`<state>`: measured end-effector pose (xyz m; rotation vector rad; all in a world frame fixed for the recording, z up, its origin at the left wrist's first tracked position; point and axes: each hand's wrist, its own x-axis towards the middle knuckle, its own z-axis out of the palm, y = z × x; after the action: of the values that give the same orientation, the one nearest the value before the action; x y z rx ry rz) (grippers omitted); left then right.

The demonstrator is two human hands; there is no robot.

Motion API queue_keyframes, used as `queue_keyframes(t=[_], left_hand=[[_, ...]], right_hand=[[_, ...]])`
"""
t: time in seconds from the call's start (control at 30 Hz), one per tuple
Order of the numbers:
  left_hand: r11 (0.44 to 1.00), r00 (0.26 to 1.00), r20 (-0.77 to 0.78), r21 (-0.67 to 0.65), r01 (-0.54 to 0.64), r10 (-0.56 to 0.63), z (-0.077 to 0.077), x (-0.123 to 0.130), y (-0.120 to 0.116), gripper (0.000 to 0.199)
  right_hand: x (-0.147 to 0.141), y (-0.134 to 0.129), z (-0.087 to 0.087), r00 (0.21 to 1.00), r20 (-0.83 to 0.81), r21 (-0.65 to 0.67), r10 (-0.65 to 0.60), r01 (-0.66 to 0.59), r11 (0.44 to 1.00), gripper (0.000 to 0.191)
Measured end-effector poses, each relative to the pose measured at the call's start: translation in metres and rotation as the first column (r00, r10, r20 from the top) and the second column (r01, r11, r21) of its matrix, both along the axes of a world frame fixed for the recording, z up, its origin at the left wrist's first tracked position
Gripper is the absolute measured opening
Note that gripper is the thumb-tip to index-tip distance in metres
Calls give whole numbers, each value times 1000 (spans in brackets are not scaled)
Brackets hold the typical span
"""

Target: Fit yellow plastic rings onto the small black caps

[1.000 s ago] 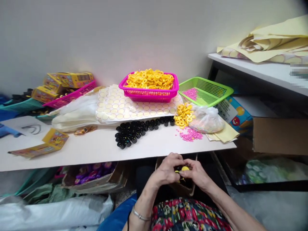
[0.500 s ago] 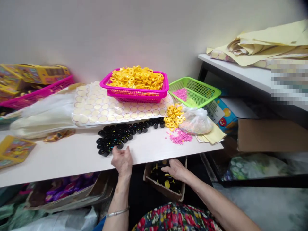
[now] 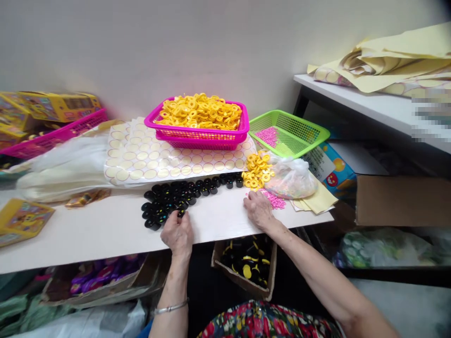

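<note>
On the white table, my left hand (image 3: 178, 233) is closed with its fingertips around a small black round cap (image 3: 181, 213), at the near edge of a cluster of similar black caps (image 3: 165, 197). Some of these caps show small coloured bits inside. My right hand (image 3: 259, 211) has its fingers curled down on the tabletop, against a pile of tiny pink pieces (image 3: 276, 201); whatever its fingertips hold is hidden. Just beyond it lies a heap of yellow rings (image 3: 258, 171). A clear plastic bag (image 3: 294, 178) of small pale pieces rests beside them.
A pink basket (image 3: 200, 136) heaped with yellow rings stands on sticker sheets (image 3: 137, 162). Behind the bag is a green basket (image 3: 299, 145) with pink pieces. Below the table edge sits a cardboard box (image 3: 243, 281) of black-and-yellow pieces. Yellow toy boxes (image 3: 28, 220) are at left.
My right hand has moved up from over the cardboard box to the pink pieces on the table. My left hand has closed on a black cap near the cluster.
</note>
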<state>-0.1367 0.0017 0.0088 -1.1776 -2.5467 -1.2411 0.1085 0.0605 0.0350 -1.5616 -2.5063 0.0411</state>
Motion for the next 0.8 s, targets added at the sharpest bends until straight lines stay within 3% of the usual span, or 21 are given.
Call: queue_keyframes(t=[0.17,0.4,0.5,0.6,0.67,0.73,0.8], left_hand=[[1000,981,-195,-21,-1,-3,2,3,-3,27],[992,988,-144,-103,-72,57,7,2,-4,18],[998,990,-141,-62,-23,14,9,6,-7,15],[986,986,17,8,166,-166,6,26,-9,17],[943,909,252,55,328,-331,0,48,-11,22],[882,771,444,118,455,-457,-6,72,-12,25],[823,664,509,183,538,-548,-11,94,-11,25]], right_hand=[[-9,6,-8,994,84,12,73,-75,997,23],[-12,-6,-12,991,59,64,119,-123,990,21],[-13,-15,-9,988,-87,45,128,-124,991,20],[-16,-25,-2,908,-387,16,160,-167,986,16],[-18,-29,3,809,-562,1,171,-206,978,13],[-19,-31,6,742,-649,-14,167,-232,973,11],[-17,-30,4,723,-673,-26,159,-238,971,12]])
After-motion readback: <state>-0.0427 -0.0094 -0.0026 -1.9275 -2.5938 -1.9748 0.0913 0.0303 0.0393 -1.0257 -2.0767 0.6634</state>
